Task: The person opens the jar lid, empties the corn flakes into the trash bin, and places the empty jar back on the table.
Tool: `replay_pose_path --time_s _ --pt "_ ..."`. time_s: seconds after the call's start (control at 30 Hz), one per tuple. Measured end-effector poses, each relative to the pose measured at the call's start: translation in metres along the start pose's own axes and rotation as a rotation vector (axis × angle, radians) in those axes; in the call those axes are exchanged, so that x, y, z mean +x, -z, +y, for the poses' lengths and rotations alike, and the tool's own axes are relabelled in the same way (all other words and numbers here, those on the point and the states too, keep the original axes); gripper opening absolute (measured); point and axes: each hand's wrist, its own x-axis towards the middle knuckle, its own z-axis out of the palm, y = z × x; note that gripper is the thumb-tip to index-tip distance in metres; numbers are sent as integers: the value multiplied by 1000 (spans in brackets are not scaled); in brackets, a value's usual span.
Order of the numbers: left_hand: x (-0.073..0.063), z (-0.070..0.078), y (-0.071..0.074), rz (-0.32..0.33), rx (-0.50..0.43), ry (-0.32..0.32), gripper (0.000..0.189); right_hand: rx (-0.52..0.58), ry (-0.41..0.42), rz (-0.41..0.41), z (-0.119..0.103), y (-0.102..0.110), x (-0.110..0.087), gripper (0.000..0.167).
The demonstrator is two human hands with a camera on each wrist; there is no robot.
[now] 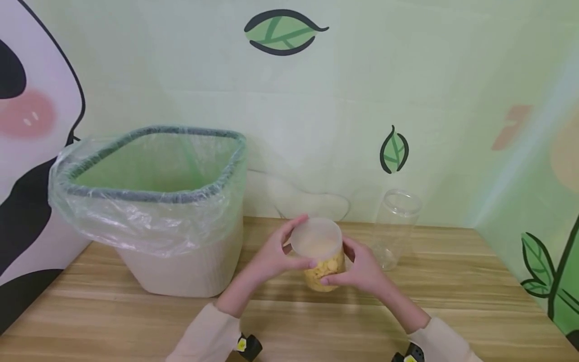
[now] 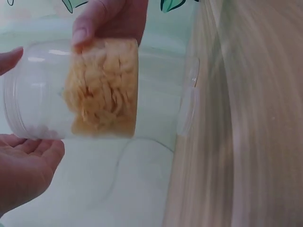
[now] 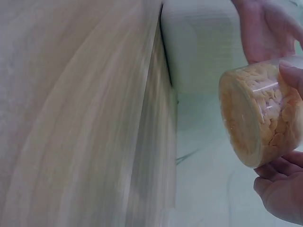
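Observation:
A clear plastic jar (image 1: 326, 271) with a pale translucent lid (image 1: 316, 239) is held above the table in front of me. Yellow, chip-like pieces (image 2: 106, 90) fill its lower part; what they are I cannot tell. My left hand (image 1: 273, 254) grips the jar at its lid, thumb on the near side and fingers round the far side. Lower down, my right hand (image 1: 364, 266) holds the body, its thumb across the front. The right wrist view shows the jar's round base (image 3: 240, 122) facing the table, apart from it.
A bin (image 1: 190, 271) lined with a clear plastic bag (image 1: 149, 226) stands on the left. Behind my right hand is a tall clear container (image 1: 398, 229), open at the top. The wooden table (image 1: 298, 332) meets a green printed backdrop (image 1: 316, 125).

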Motion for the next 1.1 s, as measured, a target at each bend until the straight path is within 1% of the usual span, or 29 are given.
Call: replay_pose_path --time_s 0.13,0.33,0.5,0.63,0.7,0.87,0.97,1.1 --pt "-5 -2 3 -57 -65 -5 88 -1 8 -32 -6 3 -5 79" --pt "-8 -3 5 -134 -156 -11 92 -34 17 -71 -13 7 -11 79" --pt "-9 -3 7 -227 -223 -38 91 -74 29 -103 -18 10 -16 76" --pt "-10 -3 8 -290 -272 -58 92 -59 53 -132 -21 12 -18 77" --pt "-10 -2 7 -311 -289 -66 95 -43 52 -146 -23 13 -19 77" --pt "-10 -4 5 -333 -320 -84 98 10 31 -187 -25 15 -22 76" --pt "-9 -4 3 -325 -326 -90 97 33 20 -199 -24 16 -24 76" --pt "-10 -6 2 -317 -326 -86 98 32 10 -196 -23 16 -25 77"
